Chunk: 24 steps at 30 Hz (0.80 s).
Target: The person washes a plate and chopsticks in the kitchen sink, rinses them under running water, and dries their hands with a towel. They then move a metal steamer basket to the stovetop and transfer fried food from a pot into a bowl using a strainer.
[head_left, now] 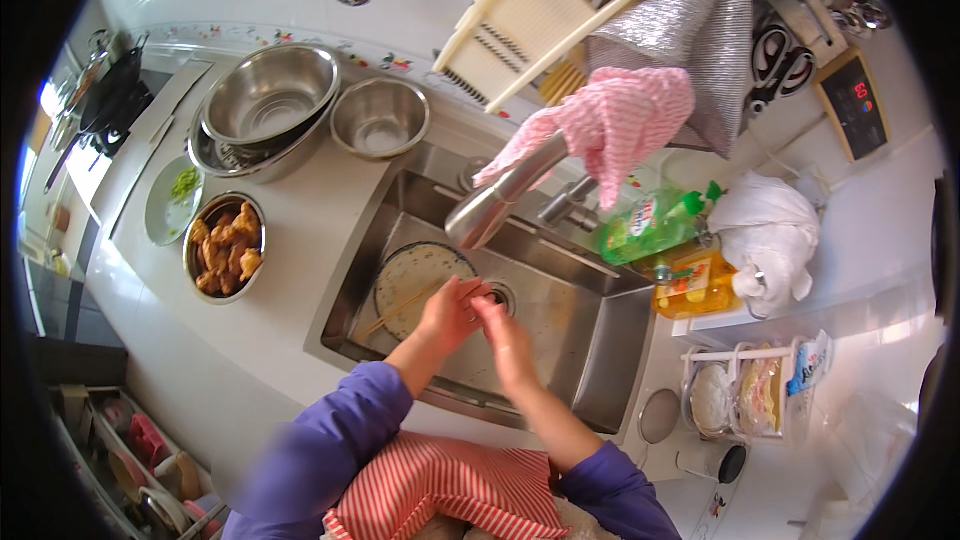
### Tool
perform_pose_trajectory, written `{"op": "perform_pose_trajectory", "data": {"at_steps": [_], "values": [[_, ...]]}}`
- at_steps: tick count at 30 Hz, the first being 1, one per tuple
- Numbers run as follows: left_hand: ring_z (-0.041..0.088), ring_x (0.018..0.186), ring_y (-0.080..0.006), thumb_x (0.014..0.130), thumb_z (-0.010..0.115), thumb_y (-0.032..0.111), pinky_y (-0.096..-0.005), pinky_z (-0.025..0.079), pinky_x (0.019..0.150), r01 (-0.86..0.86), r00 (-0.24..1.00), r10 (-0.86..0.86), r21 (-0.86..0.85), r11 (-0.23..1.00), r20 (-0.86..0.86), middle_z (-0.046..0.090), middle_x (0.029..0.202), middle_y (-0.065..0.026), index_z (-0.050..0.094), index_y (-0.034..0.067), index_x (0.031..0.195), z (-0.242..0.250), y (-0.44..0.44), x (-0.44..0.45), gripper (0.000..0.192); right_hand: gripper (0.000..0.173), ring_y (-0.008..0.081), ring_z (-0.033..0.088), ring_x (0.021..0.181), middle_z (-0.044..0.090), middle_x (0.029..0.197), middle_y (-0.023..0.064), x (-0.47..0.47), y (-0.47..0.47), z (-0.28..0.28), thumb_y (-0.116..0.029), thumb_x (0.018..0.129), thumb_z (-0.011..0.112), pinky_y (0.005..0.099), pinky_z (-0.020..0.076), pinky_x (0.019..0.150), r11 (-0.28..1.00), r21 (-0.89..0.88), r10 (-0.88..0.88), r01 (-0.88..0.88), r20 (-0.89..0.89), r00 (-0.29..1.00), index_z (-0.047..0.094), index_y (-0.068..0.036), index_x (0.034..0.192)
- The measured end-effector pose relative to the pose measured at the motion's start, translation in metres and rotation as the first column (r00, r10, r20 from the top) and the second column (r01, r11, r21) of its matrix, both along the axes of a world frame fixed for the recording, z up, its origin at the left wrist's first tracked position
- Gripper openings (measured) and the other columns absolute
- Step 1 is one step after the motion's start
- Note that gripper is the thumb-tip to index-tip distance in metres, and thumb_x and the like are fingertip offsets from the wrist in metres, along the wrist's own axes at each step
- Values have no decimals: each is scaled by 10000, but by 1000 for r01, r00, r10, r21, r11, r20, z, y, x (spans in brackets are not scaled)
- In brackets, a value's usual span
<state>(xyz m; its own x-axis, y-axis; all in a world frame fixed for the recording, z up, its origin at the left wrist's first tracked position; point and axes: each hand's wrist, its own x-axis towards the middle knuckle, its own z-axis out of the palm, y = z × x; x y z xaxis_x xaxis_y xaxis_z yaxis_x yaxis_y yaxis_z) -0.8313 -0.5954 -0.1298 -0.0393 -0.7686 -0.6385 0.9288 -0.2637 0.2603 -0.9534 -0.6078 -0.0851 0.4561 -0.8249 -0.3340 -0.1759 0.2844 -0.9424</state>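
Note:
My left hand (448, 315) and my right hand (507, 341) come together over the stainless steel sink (611, 360), below the faucet spout (487, 214). The left palm is turned partly up. The right hand's fingers reach across to the left fingertips, and whether they touch is hard to tell. I see nothing held in either hand. On the sink floor lies a speckled round plate (420, 261), partly behind my left hand. A pair of chopsticks (397, 309) rests across it. The drain (501, 294) shows just beyond my fingers.
Left of the sink stand a metal bowl of browned food pieces (225, 244), a plate with chopped greens (159, 202) and steel basins (271, 94). A pink striped cloth (615, 127) drapes the faucet. Dish soap bottles (649, 225) and a white cloth (772, 232) sit at the right.

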Motion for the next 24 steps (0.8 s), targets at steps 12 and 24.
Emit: {"op": "perform_pose_trajectory", "data": {"at_steps": [12, 24], "values": [[425, 1185, -184, 953, 391, 419, -320, 333, 984, -120, 993, 120, 1, 993, 18, 487, 1296, -83, 461, 57, 1271, 30, -1, -21, 486, 554, 233, 311, 1294, 373, 1382, 79, 53, -3, -34, -485, 948, 288, 406, 197, 1073, 930, -246, -228, 273, 195, 954, 398, -106, 1336], [638, 808, -329, 913, 498, 394, -413, 510, 626, 22, 998, -3, -291, 956, 66, 644, 920, -155, 623, 50, 983, 8, -11, -24, 373, 349, 197, 500, 633, 529, 674, 68, 50, -7, -16, -367, 905, 481, 390, 375, 845, 932, 31, -363, 362, 30, 931, 515, -67, 729]]}}
